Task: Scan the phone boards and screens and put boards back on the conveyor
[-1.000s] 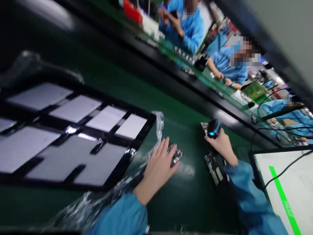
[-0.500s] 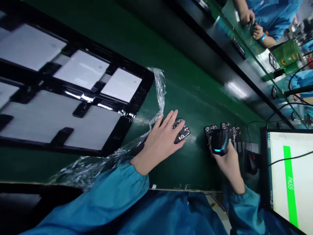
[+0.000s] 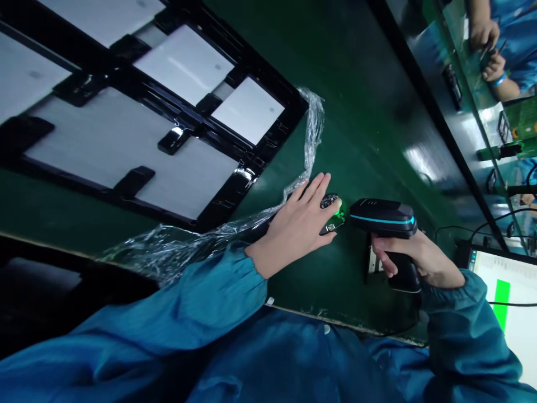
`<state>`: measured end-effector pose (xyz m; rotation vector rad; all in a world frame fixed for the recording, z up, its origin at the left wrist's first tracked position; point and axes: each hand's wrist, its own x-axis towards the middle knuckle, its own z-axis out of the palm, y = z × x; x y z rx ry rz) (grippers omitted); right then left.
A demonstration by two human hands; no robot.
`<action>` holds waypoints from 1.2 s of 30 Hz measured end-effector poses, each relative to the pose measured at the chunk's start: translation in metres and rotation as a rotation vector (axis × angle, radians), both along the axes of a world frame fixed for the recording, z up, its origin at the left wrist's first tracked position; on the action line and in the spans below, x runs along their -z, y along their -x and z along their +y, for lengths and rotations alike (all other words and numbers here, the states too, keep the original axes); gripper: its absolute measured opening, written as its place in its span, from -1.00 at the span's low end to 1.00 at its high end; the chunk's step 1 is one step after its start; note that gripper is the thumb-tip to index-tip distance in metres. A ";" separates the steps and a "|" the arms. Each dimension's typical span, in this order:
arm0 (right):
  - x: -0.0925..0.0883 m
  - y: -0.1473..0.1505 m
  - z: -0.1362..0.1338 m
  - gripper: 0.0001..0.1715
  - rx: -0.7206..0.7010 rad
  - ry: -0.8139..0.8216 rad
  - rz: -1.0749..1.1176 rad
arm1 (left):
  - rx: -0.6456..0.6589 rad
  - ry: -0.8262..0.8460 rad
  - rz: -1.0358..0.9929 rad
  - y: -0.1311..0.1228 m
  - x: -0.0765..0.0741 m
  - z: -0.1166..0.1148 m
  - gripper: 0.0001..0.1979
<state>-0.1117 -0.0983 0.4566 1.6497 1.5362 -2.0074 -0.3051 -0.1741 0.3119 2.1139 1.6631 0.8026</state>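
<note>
My left hand (image 3: 301, 224) lies on the green bench (image 3: 361, 112), its fingers closed round a small black circuit board (image 3: 331, 215) that pokes out past the fingertips. My right hand (image 3: 413, 258) grips the handle of a black barcode scanner (image 3: 384, 218) with a teal stripe. The scanner's nose points at the board from the right, a few centimetres off, and green light falls on the board's end.
A large black tray (image 3: 251, 162) with white panels fills the upper left, crumpled clear plastic film (image 3: 197, 240) trailing from its corner. A monitor (image 3: 507, 302) showing a green bar stands at the right. Another person's hands (image 3: 489, 47) work across the far rail.
My right hand has swung the scanner left, from over a row of boards to point at the board in my left hand. The view has tilted and moved closer.
</note>
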 end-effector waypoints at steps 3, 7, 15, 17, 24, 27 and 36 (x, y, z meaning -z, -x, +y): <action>0.000 -0.002 -0.002 -0.78 -0.012 -0.021 -0.002 | -0.009 0.008 -0.005 0.001 0.001 0.000 -0.37; 0.003 -0.004 -0.007 -0.75 -0.003 -0.059 -0.014 | -0.008 0.008 -0.024 0.001 0.003 0.000 -0.36; 0.009 -0.006 -0.007 -0.73 -0.013 -0.065 0.039 | -0.023 -0.012 -0.024 0.003 0.004 0.000 -0.38; 0.011 -0.004 -0.006 -0.70 -0.016 -0.067 0.049 | -0.027 -0.017 -0.017 0.003 0.004 0.000 -0.38; 0.013 -0.001 -0.004 -0.70 -0.047 -0.063 0.060 | -0.029 -0.018 0.002 0.003 0.004 0.000 -0.39; 0.013 -0.001 -0.003 -0.70 -0.063 -0.061 0.061 | -0.029 -0.008 0.006 0.003 0.003 0.000 -0.38; 0.012 -0.003 -0.004 -0.69 -0.047 -0.049 0.049 | -0.028 0.000 -0.008 0.002 0.004 0.000 -0.38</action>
